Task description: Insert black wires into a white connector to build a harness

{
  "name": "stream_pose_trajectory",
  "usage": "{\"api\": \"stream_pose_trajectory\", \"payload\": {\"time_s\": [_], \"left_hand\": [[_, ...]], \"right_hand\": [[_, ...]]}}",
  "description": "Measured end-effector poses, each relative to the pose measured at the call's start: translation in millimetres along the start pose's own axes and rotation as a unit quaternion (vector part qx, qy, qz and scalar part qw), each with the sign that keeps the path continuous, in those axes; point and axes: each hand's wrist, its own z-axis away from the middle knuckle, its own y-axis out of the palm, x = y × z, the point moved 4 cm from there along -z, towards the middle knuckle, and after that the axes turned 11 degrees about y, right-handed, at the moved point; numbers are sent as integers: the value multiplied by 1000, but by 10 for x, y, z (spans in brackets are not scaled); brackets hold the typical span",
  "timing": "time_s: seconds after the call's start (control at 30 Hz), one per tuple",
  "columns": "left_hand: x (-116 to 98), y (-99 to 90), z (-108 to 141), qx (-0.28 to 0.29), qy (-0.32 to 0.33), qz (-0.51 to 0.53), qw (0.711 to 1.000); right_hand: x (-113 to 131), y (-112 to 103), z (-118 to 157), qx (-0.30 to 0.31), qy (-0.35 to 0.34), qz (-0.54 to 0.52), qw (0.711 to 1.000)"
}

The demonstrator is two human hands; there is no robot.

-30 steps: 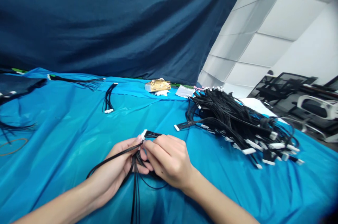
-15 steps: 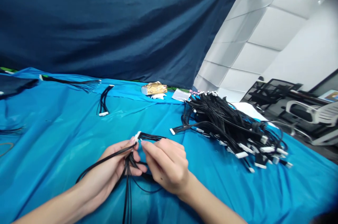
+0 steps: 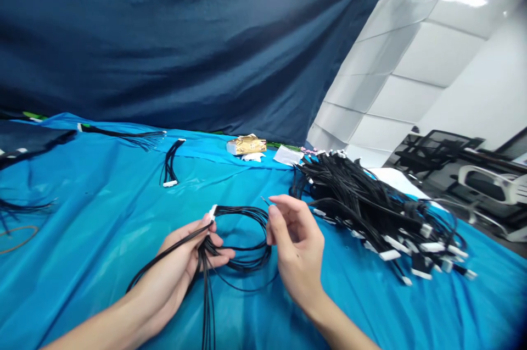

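Observation:
My left hand [image 3: 191,251] is closed around a bundle of black wires, with a white connector [image 3: 213,212] pinched at the thumb and fingertips. From the connector, several black wires [image 3: 247,210] curve right in a loop and back toward the palm; other strands hang down below the hand. To the right of the loop, my right hand [image 3: 297,243] pinches a single thin black wire [image 3: 257,290] close to its end. The small metal tip [image 3: 264,200] sticks out past the thumb and forefinger, apart from the connector.
A large heap of black wire harnesses [image 3: 362,196] with white connectors lies at right. Further back are a short harness [image 3: 169,166], a longer one [image 3: 119,133], a gold packet [image 3: 249,144] and a white paper [image 3: 288,155]. Blue cloth [image 3: 102,218] covers the table.
My right hand has moved right and slightly up, away from the connector, with the wire end between its fingers. The wire loop is now in plain view. The left hand stays nearly in place.

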Motion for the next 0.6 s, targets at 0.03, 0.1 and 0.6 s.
{"api": "stream_pose_trajectory", "payload": {"time_s": [0.03, 0.1, 0.6], "left_hand": [[-13, -19, -10, -16, 17, 4, 1000], [-42, -65, -34, -51, 54, 13, 997], [-190, -126, -113, -81, 65, 46, 994]], "right_hand": [[-8, -2, -12, 6, 17, -25, 1000], [-31, -8, -34, 9, 53, -70, 996], [-104, -341, -336, -109, 89, -153, 978]]}}
